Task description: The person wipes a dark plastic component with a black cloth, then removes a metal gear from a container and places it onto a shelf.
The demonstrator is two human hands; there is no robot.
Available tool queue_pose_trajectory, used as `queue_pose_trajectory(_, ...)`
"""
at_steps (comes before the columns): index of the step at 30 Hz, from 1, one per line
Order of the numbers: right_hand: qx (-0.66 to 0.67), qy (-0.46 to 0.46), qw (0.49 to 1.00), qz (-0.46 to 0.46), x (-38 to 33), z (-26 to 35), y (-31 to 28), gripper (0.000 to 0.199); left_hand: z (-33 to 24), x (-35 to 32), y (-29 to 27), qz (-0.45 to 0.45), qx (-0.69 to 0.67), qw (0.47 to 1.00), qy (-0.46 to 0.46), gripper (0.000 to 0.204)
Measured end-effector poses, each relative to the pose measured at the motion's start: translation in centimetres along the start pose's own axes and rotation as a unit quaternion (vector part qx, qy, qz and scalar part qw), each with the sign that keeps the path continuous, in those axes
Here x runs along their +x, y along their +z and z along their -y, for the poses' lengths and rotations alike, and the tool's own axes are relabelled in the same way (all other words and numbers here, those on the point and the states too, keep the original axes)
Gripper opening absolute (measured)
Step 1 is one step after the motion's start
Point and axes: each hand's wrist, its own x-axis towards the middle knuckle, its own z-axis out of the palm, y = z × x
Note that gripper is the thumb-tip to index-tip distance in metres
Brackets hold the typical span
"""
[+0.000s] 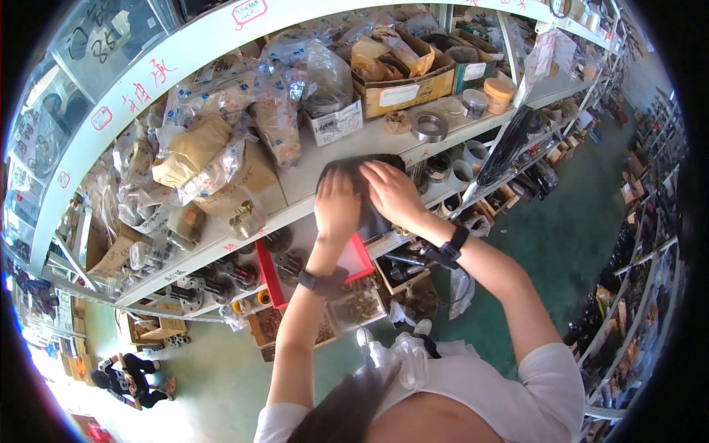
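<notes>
Two hands, left hand [338,203] and right hand [393,192], palms down, fingers extended and unclenched, resting on one dark, soft-looking cloth [374,223]; cloth lies over the front edge of the pale, smooth shelf [305,177]. Beyond: one shiny metal ring [430,128], two round lidded jars [498,97], one open, rectangular cardboard box [408,97].

1. Noted: one dark, near-black cloth [373,216], matte and soft-looking, unmarked as far as visible.
2. Lying at the front of the pale shelf [301,179], upper part spread over the board, rounded along the back edge.
3. Extending past the shelf's front edge at the lower part.
4. Partly covered by both hands [337,207], laid flat with fingers extended; number of layers not determinable.
</notes>
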Motion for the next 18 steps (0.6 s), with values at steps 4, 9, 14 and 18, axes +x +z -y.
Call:
queue_pose_trajectory(4,0.046,-0.02,0.998,-0.033,0.5,2.8,0.5,0.046,1.9,-0.2,-0.3,-0.01,0.01,0.999,-0.03,0.041)
queue_pose_trajectory(9,0.031,-0.009,0.999,-0.038,0.9,3.9,1.3,0.052,3.4,2.6,-0.5,0.066,-0.035,0.997,-0.013,0.039)
queue_pose_trajectory(14,0.108,0.085,0.99,-0.002,3.8,2.7,1.2,0.051,5.3,4.4,1.7,0.03,-0.087,0.995,0.037,0.027)
queue_pose_trajectory(18,0.167,0.079,0.983,0.013,4.3,1.0,0.5,0.047,3.7,5.9,-0.4,0.151,-0.082,0.985,0.008,0.031)
